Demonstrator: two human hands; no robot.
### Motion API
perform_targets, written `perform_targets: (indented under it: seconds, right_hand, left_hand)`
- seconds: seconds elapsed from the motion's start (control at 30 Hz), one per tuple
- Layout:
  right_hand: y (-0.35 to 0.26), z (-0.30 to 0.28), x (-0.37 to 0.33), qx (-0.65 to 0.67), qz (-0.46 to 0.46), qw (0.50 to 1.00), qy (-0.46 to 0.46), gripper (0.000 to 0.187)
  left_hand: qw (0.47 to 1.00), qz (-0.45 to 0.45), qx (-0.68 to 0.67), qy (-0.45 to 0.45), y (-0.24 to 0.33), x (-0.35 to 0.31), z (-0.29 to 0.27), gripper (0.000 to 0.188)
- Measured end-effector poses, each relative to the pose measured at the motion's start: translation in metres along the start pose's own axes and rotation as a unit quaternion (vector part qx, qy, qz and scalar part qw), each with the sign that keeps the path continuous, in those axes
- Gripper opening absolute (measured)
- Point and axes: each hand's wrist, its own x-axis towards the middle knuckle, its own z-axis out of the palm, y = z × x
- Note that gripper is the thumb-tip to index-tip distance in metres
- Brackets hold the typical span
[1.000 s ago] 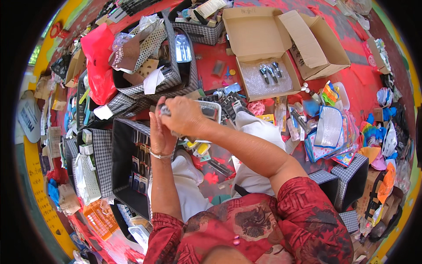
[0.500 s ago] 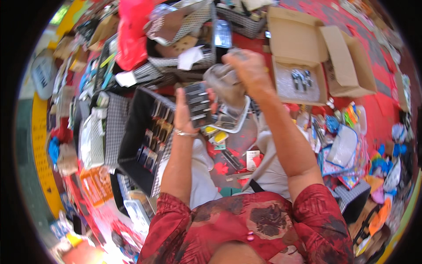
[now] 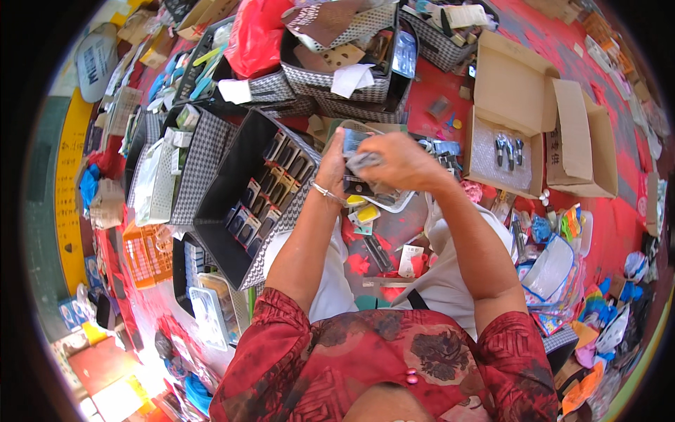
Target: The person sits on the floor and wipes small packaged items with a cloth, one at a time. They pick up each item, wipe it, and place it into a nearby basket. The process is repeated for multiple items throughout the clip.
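My left hand (image 3: pixel 330 169) is closed on a flat dark pack (image 3: pixel 353 139), held upright over a white plastic tub (image 3: pixel 402 204). A crumpled grey cloth (image 3: pixel 364 163) is bunched in my right hand (image 3: pixel 404 163), pressed against the front of the pack and hiding much of it. The tub, between my legs, holds several small items partly covered by my hands. Left of my left forearm, a black-lined houndstooth storage bin (image 3: pixel 223 190) stands tilted, with rows of carded dark items (image 3: pixel 256 204) inside.
More houndstooth bins (image 3: pixel 351 86) stand ahead, beside a red plastic bag (image 3: pixel 254 42). At the right, an open cardboard box (image 3: pixel 515 84) holds several black items (image 3: pixel 508 153) on bubble wrap. An orange basket (image 3: pixel 149 254) lies left. Small packages (image 3: pixel 378 252) lie between my legs.
My right hand has brought the grey cloth down onto the pack. My left hand has turned the pack and shifted right in view. The whole view has shifted, showing more ahead.
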Motion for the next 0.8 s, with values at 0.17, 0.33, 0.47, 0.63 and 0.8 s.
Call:
perform_targets:
  seconds: [0.17,0.33,0.47,0.63,0.8]
  right_hand:
    - [0.018,-0.051,0.0,0.366,0.172,0.845,0.349,0.014]
    - [0.008,0.004,0.016,0.015,0.16,0.943,0.293,0.034]
    - [-0.007,0.036,0.008,0.062,0.119,0.988,0.076,0.033]
    - [-0.015,-0.014,-0.014,0.146,0.159,0.975,-0.05,0.033]
    - [-0.02,-0.004,-0.017,-0.131,0.13,0.98,0.076,0.047]
  left_hand:
    - [1.0,0.011,0.011,-0.012,-0.004,-0.003,0.015,0.059]
    - [0.998,0.063,0.002,-0.014,-0.014,0.007,0.017,0.054]
    - [0.993,0.071,-0.068,0.059,-0.004,0.01,0.003,0.052]
    - [0.965,0.169,-0.19,0.057,0.008,0.006,0.002,0.046]
    - [0.965,0.143,-0.201,0.091,0.006,0.004,0.007,0.032]
